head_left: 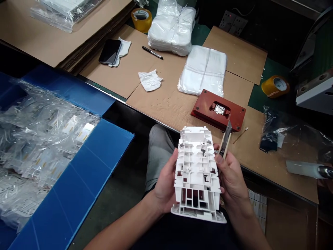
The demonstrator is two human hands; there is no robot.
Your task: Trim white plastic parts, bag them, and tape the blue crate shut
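A white moulded plastic housing (197, 173) with many ribs and small compartments is held over my lap, its open inside facing me. My left hand (165, 185) grips its left side with the fingers wrapped behind it. My right hand (232, 178) holds the right side and also pinches a utility knife (225, 140), whose blade end points up toward the table edge. A red-brown fixture plate (205, 104) with a metal insert lies on the cardboard-covered table (166, 100) just beyond the knife.
A blue corrugated bin (85, 173) at the left holds several bagged white parts. On the table lie stacks of white bags (203, 69), a crumpled glove (150, 80), a phone (109, 51), a pen (152, 52), two tape rolls (275, 86), and a thin stick (240, 135).
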